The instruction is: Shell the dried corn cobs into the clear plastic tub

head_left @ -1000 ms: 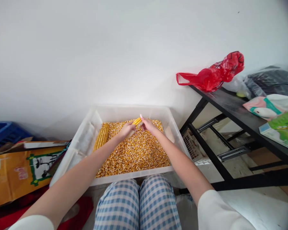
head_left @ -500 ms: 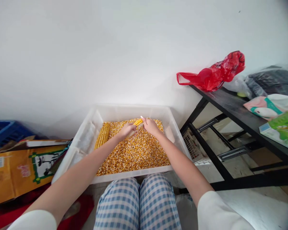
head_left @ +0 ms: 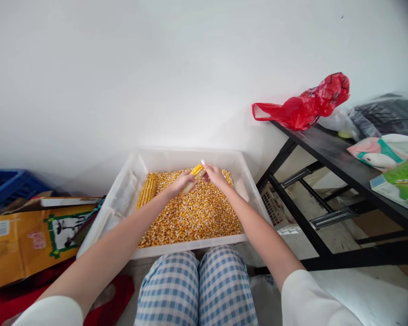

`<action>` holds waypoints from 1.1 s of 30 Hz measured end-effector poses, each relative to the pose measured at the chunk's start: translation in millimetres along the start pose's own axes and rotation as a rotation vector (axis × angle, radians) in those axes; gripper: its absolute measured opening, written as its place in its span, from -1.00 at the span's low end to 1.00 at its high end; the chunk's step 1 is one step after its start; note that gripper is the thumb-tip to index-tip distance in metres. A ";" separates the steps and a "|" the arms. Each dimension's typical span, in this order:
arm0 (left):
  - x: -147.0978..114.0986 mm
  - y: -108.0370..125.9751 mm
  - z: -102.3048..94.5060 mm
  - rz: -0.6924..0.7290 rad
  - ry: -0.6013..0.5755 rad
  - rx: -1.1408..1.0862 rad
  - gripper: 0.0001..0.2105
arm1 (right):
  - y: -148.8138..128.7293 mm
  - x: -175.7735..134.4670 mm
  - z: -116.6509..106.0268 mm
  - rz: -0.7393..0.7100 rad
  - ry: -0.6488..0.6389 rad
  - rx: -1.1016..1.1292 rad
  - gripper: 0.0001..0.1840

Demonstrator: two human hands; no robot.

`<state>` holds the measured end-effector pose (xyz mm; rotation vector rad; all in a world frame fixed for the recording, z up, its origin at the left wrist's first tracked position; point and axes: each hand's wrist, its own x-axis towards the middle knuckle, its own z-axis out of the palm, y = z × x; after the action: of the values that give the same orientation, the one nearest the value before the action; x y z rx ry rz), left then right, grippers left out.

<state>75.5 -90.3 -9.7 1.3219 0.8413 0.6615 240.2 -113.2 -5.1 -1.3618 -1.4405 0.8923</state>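
A partly stripped corn cob [head_left: 196,170] is held between my two hands above a bed of loose corn kernels [head_left: 190,219]. My left hand [head_left: 182,182] wraps round its lower left end, where pale bare cob shows. At the upper right end my right hand [head_left: 213,174] grips the cob, thumb up against the yellow kernels. All of this is over a translucent white plastic bin [head_left: 190,156]. One whole ear of corn [head_left: 147,191] lies on the kernels along the bin's left side.
A black-framed table [head_left: 336,151] stands to the right, with a red plastic bag [head_left: 304,106] and a green carton [head_left: 399,181] on it. Below it sits a white basket [head_left: 271,206]. At left are a blue crate [head_left: 12,188] and a yellow cardboard box [head_left: 27,240].
My right hand has risen slightly and its thumb has shifted on the cob, which is tilted a little more upright. The left hand keeps its hold. The view has shifted slightly.
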 end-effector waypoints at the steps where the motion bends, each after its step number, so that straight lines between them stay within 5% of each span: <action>1: -0.3 0.0 -1.5 0.019 -0.035 0.000 -0.69 | -1.9 -1.0 0.4 -0.016 -0.021 0.005 -0.44; 9: -10.3 8.2 1.8 0.165 -0.102 0.184 -0.60 | -4.1 -3.3 -5.2 0.018 -0.022 0.004 -0.43; 22: -11.4 6.7 3.1 0.148 -0.061 0.242 -0.50 | -5.2 -8.2 2.8 0.087 -0.177 0.233 -0.59; 33: -7.1 -0.9 2.1 0.123 -0.020 0.215 -0.56 | 6.8 -8.1 16.0 0.024 -0.131 0.201 -0.51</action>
<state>73.3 -97.4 -9.5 1.5813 0.8371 0.6661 226.8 -118.9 -17.5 -1.1912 -1.3936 1.1281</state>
